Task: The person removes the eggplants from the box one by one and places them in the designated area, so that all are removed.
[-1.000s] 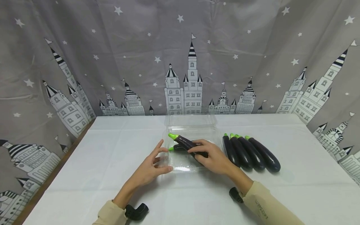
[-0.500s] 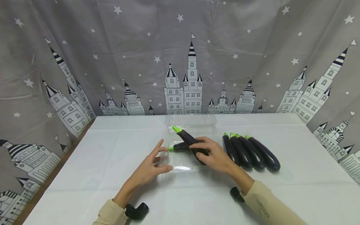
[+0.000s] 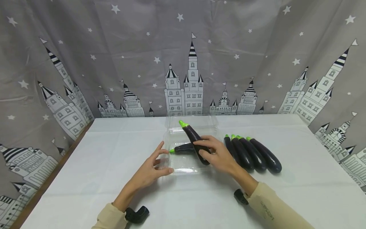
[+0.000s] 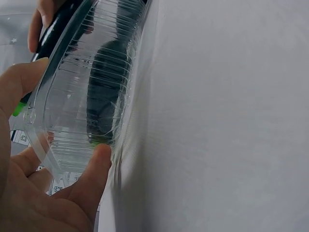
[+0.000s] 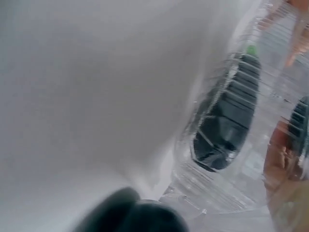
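A clear plastic clamshell container (image 3: pixel 181 164) lies on the white tabletop, its lid (image 3: pixel 197 121) folded back. Inside it one eggplant (image 3: pixel 182 149) lies crosswise, green stem end to the left. My right hand (image 3: pixel 218 154) grips a second eggplant (image 3: pixel 191 132) near its thick end, tilted above the first with its stem pointing away and left. My left hand (image 3: pixel 147 171) holds the container's left end, thumb at the near corner and fingers along the left wall. In the left wrist view, the thumb reaches the container's rim (image 4: pixel 67 41), and a finger presses low on its side.
Several more eggplants (image 3: pixel 254 152) lie side by side right of the container, stems pointing away. A grey curtain (image 3: pixel 137 31) printed with castles and stars hangs behind the table (image 3: pixel 85 178). Black wrist devices (image 3: pixel 137 214) show below both hands.
My right hand has turned the held eggplant, so its stem end swings away from me and slightly right, more lengthwise now. The left hand keeps its place on the container.
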A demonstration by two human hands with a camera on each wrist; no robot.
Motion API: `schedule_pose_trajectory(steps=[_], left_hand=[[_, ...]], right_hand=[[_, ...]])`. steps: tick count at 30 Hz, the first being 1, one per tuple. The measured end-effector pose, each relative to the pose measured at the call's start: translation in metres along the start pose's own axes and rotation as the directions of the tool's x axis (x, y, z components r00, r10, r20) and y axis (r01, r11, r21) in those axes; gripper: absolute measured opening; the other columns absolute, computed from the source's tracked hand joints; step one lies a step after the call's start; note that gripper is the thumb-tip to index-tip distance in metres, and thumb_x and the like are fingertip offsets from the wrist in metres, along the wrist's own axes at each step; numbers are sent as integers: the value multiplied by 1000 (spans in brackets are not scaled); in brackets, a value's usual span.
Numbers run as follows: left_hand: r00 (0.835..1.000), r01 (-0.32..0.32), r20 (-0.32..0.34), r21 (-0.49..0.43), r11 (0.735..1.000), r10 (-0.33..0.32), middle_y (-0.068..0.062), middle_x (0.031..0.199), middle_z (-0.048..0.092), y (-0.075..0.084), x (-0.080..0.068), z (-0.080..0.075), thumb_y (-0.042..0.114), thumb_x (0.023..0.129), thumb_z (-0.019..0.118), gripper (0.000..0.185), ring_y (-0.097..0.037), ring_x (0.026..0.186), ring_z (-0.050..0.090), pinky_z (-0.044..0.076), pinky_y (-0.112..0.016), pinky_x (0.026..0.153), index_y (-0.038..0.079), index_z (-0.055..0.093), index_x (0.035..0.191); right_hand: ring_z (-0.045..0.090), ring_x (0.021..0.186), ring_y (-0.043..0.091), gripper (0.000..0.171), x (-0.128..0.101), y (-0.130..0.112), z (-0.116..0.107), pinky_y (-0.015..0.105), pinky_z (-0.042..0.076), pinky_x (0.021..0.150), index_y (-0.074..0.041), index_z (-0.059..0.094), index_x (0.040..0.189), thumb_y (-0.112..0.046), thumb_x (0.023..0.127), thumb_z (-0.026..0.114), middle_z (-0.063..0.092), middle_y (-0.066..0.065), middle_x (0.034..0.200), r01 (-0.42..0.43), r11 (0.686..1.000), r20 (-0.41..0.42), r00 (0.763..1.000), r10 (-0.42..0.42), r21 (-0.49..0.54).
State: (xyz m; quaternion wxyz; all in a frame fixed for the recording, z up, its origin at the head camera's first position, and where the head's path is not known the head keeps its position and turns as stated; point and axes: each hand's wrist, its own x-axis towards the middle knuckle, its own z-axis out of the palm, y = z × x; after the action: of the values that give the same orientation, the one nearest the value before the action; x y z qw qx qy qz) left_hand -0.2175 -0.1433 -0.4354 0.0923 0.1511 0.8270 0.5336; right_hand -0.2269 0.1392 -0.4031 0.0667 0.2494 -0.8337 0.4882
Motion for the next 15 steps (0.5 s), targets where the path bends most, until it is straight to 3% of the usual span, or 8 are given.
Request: schedule_pose_trajectory(steps=[9,15], left_hand=[[1000,-11,5,6,1000,11,-4,164,14,0,1,0,23,85,78,77,-47,132,42,35,-58,107,10,38,148],[1000,-6,9,21,1000,6,-3,165,6,0,0,-1,26,85,78,62,-49,132,41,34,-59,106,8,48,136]], right_hand=[[54,122,31,33,-4,-10,-13,42,50,83,-12,70,123,-11,91,62,56,12,136,28,999,-1,1000,-28,-25],[53,123,29,33,-12,-11,-24,40,52,83,-13,71,122,-11,90,63,54,9,138,24,995,10,1000,-23,-99]])
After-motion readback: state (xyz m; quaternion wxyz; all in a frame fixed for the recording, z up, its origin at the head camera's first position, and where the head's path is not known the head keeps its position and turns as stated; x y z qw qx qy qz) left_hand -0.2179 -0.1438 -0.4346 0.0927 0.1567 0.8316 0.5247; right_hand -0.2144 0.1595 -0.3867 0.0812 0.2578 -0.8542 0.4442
